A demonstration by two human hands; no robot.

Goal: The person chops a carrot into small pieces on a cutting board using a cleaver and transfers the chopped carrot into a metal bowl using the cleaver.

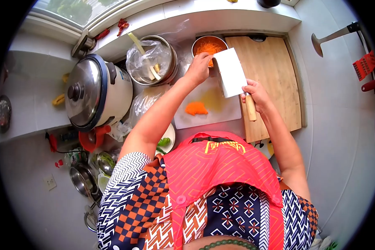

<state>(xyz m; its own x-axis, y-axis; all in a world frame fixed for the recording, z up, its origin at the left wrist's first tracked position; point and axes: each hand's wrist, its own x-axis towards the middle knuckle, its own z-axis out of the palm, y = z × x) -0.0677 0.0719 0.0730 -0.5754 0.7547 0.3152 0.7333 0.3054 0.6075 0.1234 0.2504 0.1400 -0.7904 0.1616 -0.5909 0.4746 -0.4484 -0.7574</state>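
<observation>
My right hand [256, 93] is closed round a cleaver [230, 74] where its broad blade meets the wooden handle. The blade is raised over the top of a white cutting board [187, 118]. At the blade's upper left corner is my left hand [199, 68], beside a metal bowl [193, 48] of shredded orange food [209, 46]. Its fingers are bent close together, and what they hold, if anything, is hidden. A small orange pile [196, 108] lies on the board, near a yellowish wet stain.
Right of the white board lies a large wooden board [275, 79]. A cooker [87, 89] with a steel lid stands at the left, next to a pot [172, 62] with a plastic bag. A plate [170, 134] with green vegetables sits near the apron. A ladle [318, 43] hangs at right.
</observation>
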